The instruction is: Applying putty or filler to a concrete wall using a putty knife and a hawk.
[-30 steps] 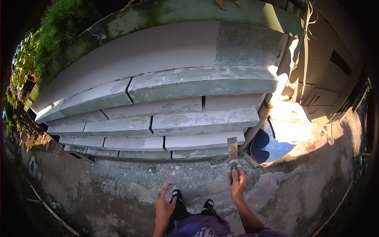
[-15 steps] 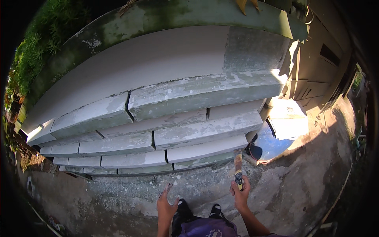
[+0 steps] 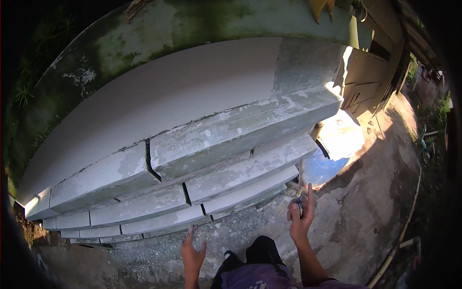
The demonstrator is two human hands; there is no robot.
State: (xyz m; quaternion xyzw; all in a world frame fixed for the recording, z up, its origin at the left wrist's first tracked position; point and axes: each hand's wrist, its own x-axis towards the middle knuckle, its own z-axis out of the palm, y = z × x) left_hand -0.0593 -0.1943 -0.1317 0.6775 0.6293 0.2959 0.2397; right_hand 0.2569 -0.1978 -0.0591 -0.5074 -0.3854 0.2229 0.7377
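My right hand point(image 3: 301, 222) is closed on a scraper point(image 3: 299, 204) with a black and yellow handle, its index finger stretched out past the grip. The rusty flat blade does not show clearly from this angle. Held low at the left, my left hand point(image 3: 193, 253) is empty, thumb and fingers apart, with whitish smears on its fingers. Both hands hover in front of a stepped masonry structure, apart from it. Its long ledges carry patchy white coating over grey, and dark vertical gaps split them; the upper ledge point(image 3: 240, 120) is the longest.
A blue drum point(image 3: 320, 166) with a pale sunlit cover point(image 3: 342, 136) stands beside the ledges' right end. Above the smooth white panel point(image 3: 183, 77) runs a mossy green rim point(image 3: 207, 21). A long pale pole point(image 3: 409, 229) lies on the stained concrete floor point(image 3: 356, 216) at right.
The view has shifted closer to the ledges. My right hand has risen slightly and turned the scraper, so its blade no longer points plainly up. My left hand has moved slightly left.
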